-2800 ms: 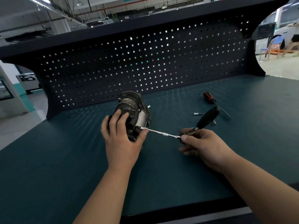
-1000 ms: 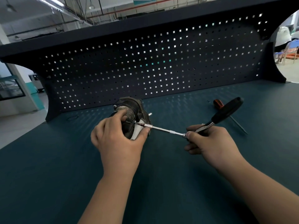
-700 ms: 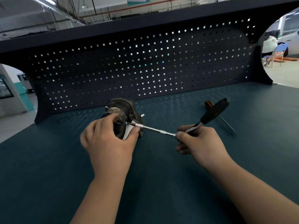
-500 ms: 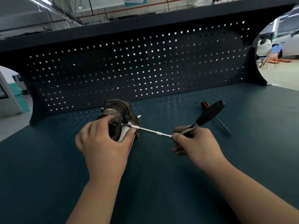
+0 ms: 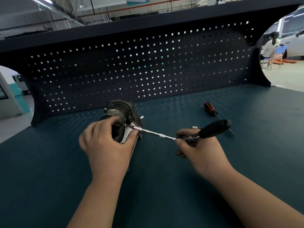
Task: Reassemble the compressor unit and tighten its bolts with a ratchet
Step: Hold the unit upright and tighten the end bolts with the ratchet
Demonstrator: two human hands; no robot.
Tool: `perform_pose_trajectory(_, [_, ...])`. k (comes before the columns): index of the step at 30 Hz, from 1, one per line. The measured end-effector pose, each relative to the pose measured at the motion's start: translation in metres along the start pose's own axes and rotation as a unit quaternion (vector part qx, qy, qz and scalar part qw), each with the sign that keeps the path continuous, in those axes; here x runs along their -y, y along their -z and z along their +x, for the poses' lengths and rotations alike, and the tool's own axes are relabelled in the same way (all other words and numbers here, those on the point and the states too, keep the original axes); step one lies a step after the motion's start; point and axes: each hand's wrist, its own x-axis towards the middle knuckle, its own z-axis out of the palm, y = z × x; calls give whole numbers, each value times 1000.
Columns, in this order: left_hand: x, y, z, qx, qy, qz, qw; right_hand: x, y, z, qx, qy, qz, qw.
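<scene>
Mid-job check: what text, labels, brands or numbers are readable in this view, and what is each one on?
No text here can be read.
Hanging sign behind the bench top: a line of print, too small and blurred to read.
compressor: no label or number visible.
ratchet: no brand or size mark visible.
screwdriver: no marking visible on the handle.

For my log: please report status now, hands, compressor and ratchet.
Left hand grips compressor. Right hand holds ratchet at its head, extension tip on compressor. Screwdriver lies behind ratchet, not blocking.
</scene>
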Motion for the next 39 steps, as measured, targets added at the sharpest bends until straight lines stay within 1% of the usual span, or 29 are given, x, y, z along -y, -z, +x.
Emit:
perform_pose_trajectory(4, [2, 1, 0, 7, -8, 0, 1000, 0, 1, -6, 50, 48, -37, 997])
perform_pose_trajectory(7, [5, 2, 0, 15, -15, 3, 1000, 2, 4, -10, 90, 64, -56, 992])
perform_pose_trajectory(9, [5, 2, 0, 13, -19, 7, 1000, 3, 7, -12, 93, 89, -84, 988])
perform_pose_trajectory(12, [5, 1, 0, 6, -17, 1, 1000, 6, 14, -13, 68, 192, -168, 965])
perform_pose_trajectory(13, [5, 1, 0, 5, -17, -2, 1000, 7, 15, -14, 60, 206, -174, 961])
perform_pose_trajectory(15, [5, 1, 0, 2, -19, -6, 1000, 9, 15, -14, 46, 193, -140, 970])
perform_pose_trajectory(17, [5, 2, -1, 3, -22, -4, 1000, 13, 14, -14, 31, 145, -39, 988])
perform_pose_trajectory(19, [6, 2, -1, 4, -24, -3, 1000, 16, 14, -13, 27, 112, 42, 992])
perform_pose_trajectory(22, [5, 2, -1, 4, -25, 0, 1000, 19, 17, -6, 38, 57, 84, 994])
perform_pose_trajectory(27, [3, 3, -2, 4, -29, 4, 1000, 21, 14, 6, 49, -72, 135, 987])
perform_pose_trajectory(30, [4, 2, -2, 1, -31, 6, 1000, 22, 10, 12, 63, -154, 185, 969])
perform_pose_trajectory(32, [4, 2, -1, -1, -32, 7, 999, 19, 8, 14, 80, -192, 207, 956])
perform_pose_trajectory(34, [4, 1, -1, -4, -31, 10, 999, 15, 6, 15, 86, -196, 228, 950])
perform_pose_trajectory(35, [5, 1, -2, -5, -31, 10, 999, 14, 5, 15, 81, -181, 235, 951])
perform_pose_trajectory(37, [6, 1, -2, -5, -32, 10, 999, 14, 5, 13, 62, -119, 234, 963])
perform_pose_trajectory(39, [7, 1, -2, -3, -36, 12, 999, 14, 10, 11, 47, -40, 198, 978])
